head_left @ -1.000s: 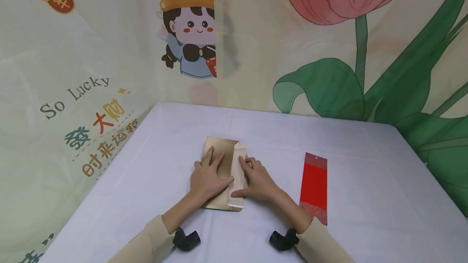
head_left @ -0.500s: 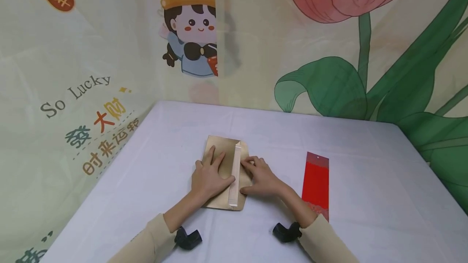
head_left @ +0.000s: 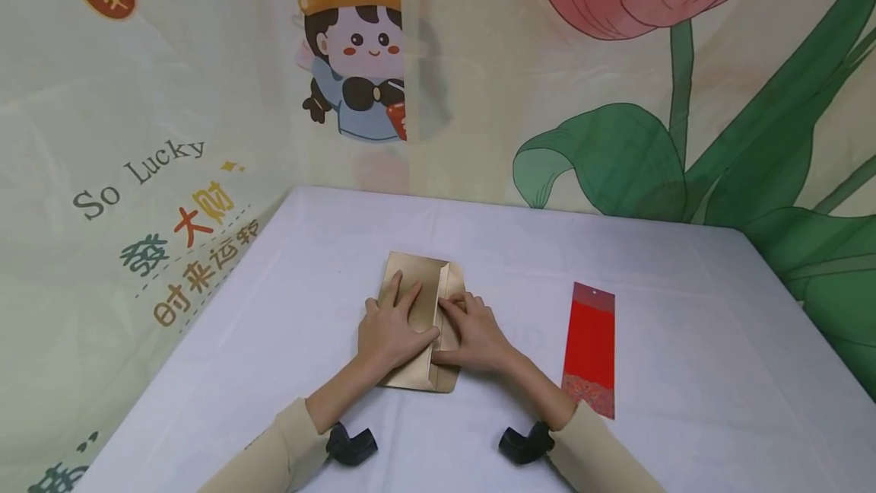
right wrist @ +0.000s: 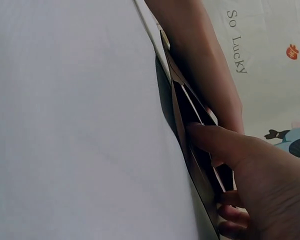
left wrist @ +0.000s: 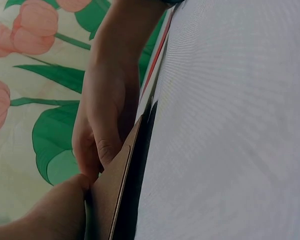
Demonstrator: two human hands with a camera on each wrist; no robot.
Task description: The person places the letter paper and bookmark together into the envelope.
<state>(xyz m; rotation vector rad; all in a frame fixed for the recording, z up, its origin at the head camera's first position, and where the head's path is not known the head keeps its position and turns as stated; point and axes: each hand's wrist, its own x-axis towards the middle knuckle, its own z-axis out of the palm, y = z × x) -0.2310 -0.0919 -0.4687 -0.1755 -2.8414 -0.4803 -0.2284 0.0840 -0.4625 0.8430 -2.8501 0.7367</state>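
A gold paper envelope (head_left: pixel 423 274) lies on the white table, with its long opening and flap (head_left: pixel 455 278) toward the right. My left hand (head_left: pixel 390 332) rests on it with fingers spread, its thumb beside the opening. At the opening, my right hand (head_left: pixel 481 335) presses in with forefinger and thumb. The right wrist view shows the right thumb (right wrist: pixel 215 140) in the gap between the envelope's parted sides. The pale flat packet seen earlier is hidden now, apart from what may be a thin light edge in that gap.
A red rectangular card (head_left: pixel 590 341) with a small hole at its top lies right of the right forearm. White cloth covers the table (head_left: pixel 698 341), and printed hangings (head_left: pixel 472 97) stand behind it and on the left.
The pale packet has moved left under the envelope's front panel and out of sight. My right fingers first drew back right, then moved left to the opening. My left hand has stayed put.
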